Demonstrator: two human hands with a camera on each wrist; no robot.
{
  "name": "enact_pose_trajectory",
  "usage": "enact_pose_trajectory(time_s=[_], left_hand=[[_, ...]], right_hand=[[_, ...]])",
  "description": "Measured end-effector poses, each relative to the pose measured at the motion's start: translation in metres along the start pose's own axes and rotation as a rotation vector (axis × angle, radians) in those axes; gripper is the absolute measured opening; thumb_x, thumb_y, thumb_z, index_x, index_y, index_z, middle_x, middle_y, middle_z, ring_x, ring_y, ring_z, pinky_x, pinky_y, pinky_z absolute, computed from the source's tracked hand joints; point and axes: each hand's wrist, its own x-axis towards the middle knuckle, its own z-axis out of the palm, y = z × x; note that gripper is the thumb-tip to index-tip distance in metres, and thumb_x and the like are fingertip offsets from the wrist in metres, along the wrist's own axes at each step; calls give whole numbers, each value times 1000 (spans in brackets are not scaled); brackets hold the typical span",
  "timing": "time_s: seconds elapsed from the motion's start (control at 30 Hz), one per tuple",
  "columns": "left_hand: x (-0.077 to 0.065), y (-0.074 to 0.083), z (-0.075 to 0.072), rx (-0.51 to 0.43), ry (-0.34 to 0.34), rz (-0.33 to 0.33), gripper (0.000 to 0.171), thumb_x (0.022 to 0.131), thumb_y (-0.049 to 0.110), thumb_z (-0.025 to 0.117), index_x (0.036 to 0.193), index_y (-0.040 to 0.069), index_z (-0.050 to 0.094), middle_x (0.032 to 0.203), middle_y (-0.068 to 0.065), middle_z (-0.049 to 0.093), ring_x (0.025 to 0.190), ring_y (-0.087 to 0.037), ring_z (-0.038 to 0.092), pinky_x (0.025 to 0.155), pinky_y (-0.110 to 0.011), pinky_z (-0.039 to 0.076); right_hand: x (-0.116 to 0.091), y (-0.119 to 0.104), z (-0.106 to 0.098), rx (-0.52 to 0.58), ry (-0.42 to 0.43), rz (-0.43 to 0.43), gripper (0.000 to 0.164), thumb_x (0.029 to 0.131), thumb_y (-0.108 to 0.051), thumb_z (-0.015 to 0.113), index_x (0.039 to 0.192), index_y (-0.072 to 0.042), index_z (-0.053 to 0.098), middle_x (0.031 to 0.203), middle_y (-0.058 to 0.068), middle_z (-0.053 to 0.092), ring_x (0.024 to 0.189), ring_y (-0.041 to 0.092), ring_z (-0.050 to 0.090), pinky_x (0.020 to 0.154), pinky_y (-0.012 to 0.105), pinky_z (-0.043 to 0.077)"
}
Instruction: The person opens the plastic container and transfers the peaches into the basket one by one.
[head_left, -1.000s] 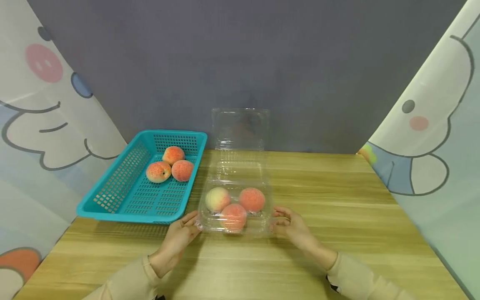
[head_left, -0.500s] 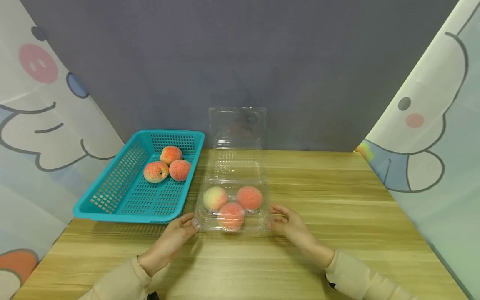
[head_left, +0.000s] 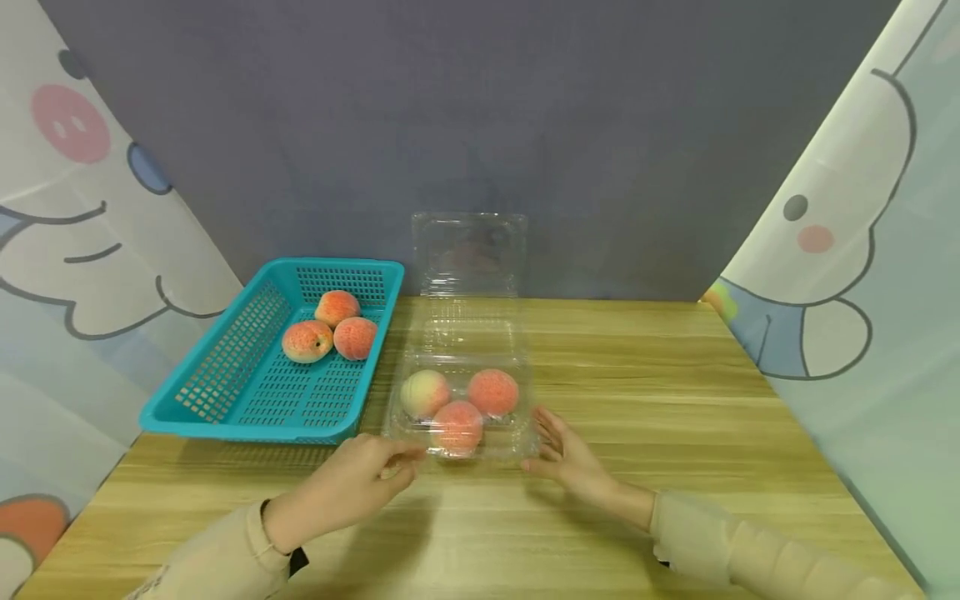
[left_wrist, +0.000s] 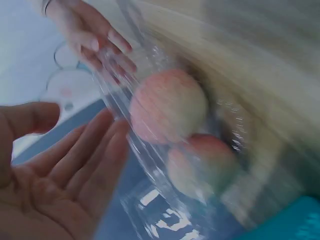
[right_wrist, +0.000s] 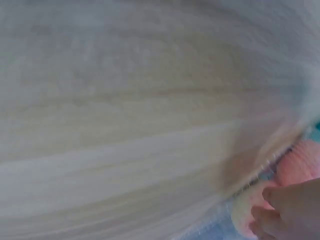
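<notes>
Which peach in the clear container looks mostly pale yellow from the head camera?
The back-left peach in the clear container: pale yellow with some pink at its right, whereas the back-right peach and front peach look pinkish red.

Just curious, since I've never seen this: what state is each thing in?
Clear box: holding three peaches
Box lid: open, folded back
Teal basket: uncovered, holding three more peaches
Left grip: thumb and fingers apart, near the box's front
Right grip: fingers loosely extended, by the box's right side

The basket (head_left: 258, 432) is showing teal. Right of the basket, the container (head_left: 467, 335) is appearing colourless, and its peaches (head_left: 457, 427) are displaying coral-pink and pale yellow.
</notes>
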Motion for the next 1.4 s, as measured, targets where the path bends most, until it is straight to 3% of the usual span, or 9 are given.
enact_pose_trajectory(time_s=[0.13,0.17,0.33,0.57,0.83,1.2,1.4], left_hand=[[24,16,13,236,121,165,37,84,19,62,118,6,60,116,-6,63,96,-17,63,76,-33,53],[30,18,17,284,131,197,40,84,21,63,120,6,58,122,-7,60,107,-20,59,82,-36,52],[54,21,31,404,118,278,55,83,25,65,130,1,49,136,-16,46,125,-30,45,96,-43,45],[76,13,41,480,46,260,70,82,34,65,136,-3,39,144,-21,33,134,-33,31,105,-46,34],[87,5,48,533,4,224,80,82,47,61,140,0,33,149,-18,23,139,-31,18,111,-44,25],[95,13,46,832,-23,343,74,85,51,54,139,4,37,141,-19,39,129,-34,38,98,-41,44],[97,26,50,1071,-49,317,73,86,54,50,141,8,35,139,-15,42,124,-26,47,92,-33,48]], right_hand=[[2,7,7,9,51,1,89,83,-7,64,144,5,1,151,23,5,139,39,8,111,48,15],[3,8,8,5,61,0,89,84,-7,64,145,4,0,151,23,4,139,38,8,111,49,15],[3,13,13,-7,72,-13,88,87,-9,60,146,-2,-5,152,21,-1,139,39,4,110,54,11],[8,19,14,-33,30,13,93,88,-17,60,146,-7,-12,152,16,-11,139,39,-5,109,59,5],[16,24,14,-64,17,26,102,85,-28,63,145,-14,-19,152,12,-17,139,37,-11,109,59,3],[22,26,16,-16,6,-1,105,85,-28,63,143,-20,-25,150,9,-23,138,34,-19,105,65,-3],[22,26,17,3,-24,5,105,86,-28,61,142,-20,-27,149,8,-27,136,36,-22,101,69,-4]])
